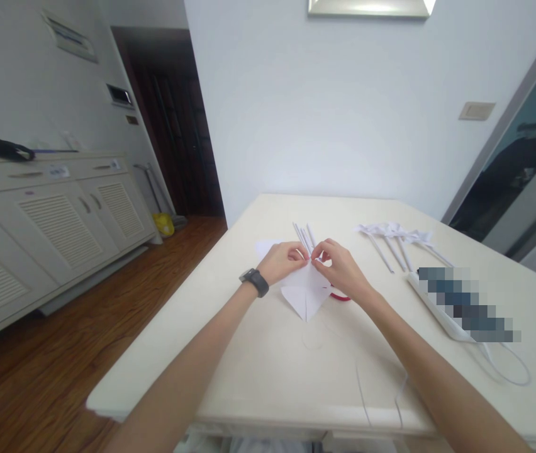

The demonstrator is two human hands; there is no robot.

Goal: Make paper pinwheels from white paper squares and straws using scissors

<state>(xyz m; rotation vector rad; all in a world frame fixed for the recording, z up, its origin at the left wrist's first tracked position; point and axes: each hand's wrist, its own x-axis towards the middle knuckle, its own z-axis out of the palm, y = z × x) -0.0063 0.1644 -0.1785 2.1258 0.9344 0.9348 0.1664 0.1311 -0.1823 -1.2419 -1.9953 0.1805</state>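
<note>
A square sheet of white paper (306, 292) hangs point-down between my two hands, with slit lines running in from its corners. My left hand (284, 261), with a dark watch on the wrist, pinches the paper's upper edge between thumb and fingers. Close beside it, my right hand (338, 265) pinches the same sheet, so the fingertips nearly meet. Just beyond them lie several thin white paper sticks (304, 236), partly hidden by my fingers. A red handle (341, 297), perhaps of scissors, shows beneath my right hand; the rest is covered.
Several white paper pinwheels (393, 231) on sticks lie at the back right of the cream table (244, 352). In front of them is a white device (438, 311) with a blurred-out face and a looped cable (527, 371). More white paper (264, 248) lies behind my left hand.
</note>
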